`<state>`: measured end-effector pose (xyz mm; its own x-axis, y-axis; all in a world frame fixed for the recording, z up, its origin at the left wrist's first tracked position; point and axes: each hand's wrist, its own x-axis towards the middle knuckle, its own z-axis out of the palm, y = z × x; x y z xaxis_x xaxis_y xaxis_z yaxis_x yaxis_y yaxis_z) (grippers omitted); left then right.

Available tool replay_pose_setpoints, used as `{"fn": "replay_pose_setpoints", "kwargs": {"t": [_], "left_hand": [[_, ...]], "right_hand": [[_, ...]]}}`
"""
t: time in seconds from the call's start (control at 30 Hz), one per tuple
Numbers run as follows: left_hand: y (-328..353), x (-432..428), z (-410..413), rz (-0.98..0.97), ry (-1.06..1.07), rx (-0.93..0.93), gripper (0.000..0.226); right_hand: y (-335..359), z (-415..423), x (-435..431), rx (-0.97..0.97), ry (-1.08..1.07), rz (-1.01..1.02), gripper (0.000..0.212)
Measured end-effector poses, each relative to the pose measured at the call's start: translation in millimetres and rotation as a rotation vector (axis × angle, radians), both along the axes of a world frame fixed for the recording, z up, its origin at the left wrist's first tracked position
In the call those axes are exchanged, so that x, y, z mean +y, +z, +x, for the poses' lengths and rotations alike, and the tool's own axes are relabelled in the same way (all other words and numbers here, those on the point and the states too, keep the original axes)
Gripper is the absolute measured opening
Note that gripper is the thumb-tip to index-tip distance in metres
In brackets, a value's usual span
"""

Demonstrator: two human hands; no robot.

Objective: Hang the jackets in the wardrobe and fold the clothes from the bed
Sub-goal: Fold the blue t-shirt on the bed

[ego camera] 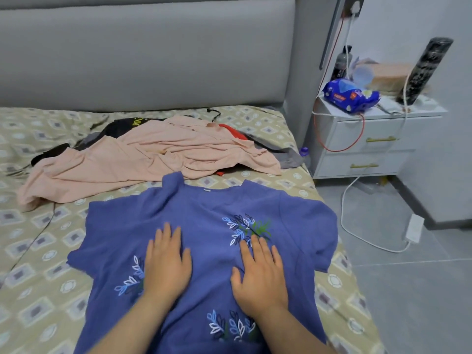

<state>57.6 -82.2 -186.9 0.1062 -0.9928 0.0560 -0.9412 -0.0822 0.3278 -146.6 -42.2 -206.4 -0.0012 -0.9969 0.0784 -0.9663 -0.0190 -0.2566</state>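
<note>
Head view. We look down on a blue shirt (204, 208) spread flat, front up, on the near part of the bed (38, 290). Its neckline points toward the headboard (143, 54) and one sleeve lies close to the right mattress edge. Both our hands rest on its middle. The left hand (167, 264) is palm down, fingers straight and slightly spread, just beside a leaf print. The right hand (260, 279) is likewise flat and spread — its fingertips touch the leaf print on the chest. Beyond the shirt, nearly touching its collar, we find a crumpled peach garment (153, 157) lying over dark clothes (112, 129). A black hanger hook (215, 112) shows behind it. Right of the bed stands a white nightstand (370, 139) carrying a blue packet (350, 94) and a dark cylinder (425, 70) — a red cable (342, 151) loops across its drawers. A white power strip (415, 228) lies on the floor.
</note>
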Motion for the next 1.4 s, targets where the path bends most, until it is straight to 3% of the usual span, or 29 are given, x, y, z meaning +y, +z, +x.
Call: {"fn": "replay_pose_setpoints", "kwargs": {"t": [0.07, 0.2, 0.3, 0.33, 0.4, 0.47, 0.63, 0.8, 0.97, 1.03, 1.13, 1.2, 1.27, 1.4], "left_hand": [[-7.0, 19.4, -3.6, 0.069, -0.011, -0.116, 0.068], [-2.2, 10.0, -9.6, 0.126, 0.016, -0.195, 0.066], [-1.5, 9.0, -8.9, 0.15, 0.018, -0.211, 0.067], [-2.0, 9.0, -8.3, 0.146, 0.019, -0.214, 0.067], [-3.4, 7.3, -8.4, 0.13, 0.014, -0.202, 0.067], [-3.5, 7.5, -9.8, 0.122, 0.018, -0.194, 0.067], [1.4, 8.8, -12.4, 0.123, 0.037, -0.183, 0.067], [1.4, 7.4, -13.4, 0.126, 0.046, -0.2, 0.068], [1.2, 6.1, -14.5, 0.139, 0.048, -0.203, 0.068], [0.8, 6.3, -14.5, 0.14, 0.05, -0.208, 0.068], [1.0, 6.0, -14.6, 0.133, 0.05, -0.21, 0.067], [1.0, 6.2, -14.3, 0.133, 0.051, -0.206, 0.067], [0.3, 6.6, -14.3, 0.132, 0.052, -0.211, 0.067], [0.7, 6.7, -15.3, 0.131, 0.054, -0.207, 0.067]], "right_hand": [[1.5, -4.2, -0.4, -0.134, 0.004, 0.007, 0.065], [23.1, -26.9, 5.7, -0.729, -0.25, -0.08, 0.066], [37.1, -82.2, 4.7, -0.645, -0.667, -0.319, 0.046], [40.7, -101.8, 4.3, -0.609, -0.802, -0.268, 0.046], [41.2, -128.4, 1.8, -0.595, -0.955, 0.019, 0.056], [40.2, -134.6, -0.9, -0.584, -0.92, 0.241, 0.066], [49.3, -138.4, -17.0, -0.623, -0.911, 0.234, 0.063], [55.2, -127.9, -39.6, -0.51, -0.794, 0.197, 0.029], [55.5, -150.5, -58.5, -1.087, -1.107, 0.016, 0.032], [45.9, -161.7, -59.8, -1.146, -1.169, 0.035, 0.032], [43.8, -161.5, -51.8, -1.117, -1.075, 0.102, 0.038], [59.4, -155.0, -42.6, -1.215, -0.945, 0.125, 0.04], [76.0, -151.8, -37.7, -1.331, -0.806, 0.178, 0.061], [103.0, -149.0, -41.4, -1.371, -0.677, 0.183, 0.051]]}}
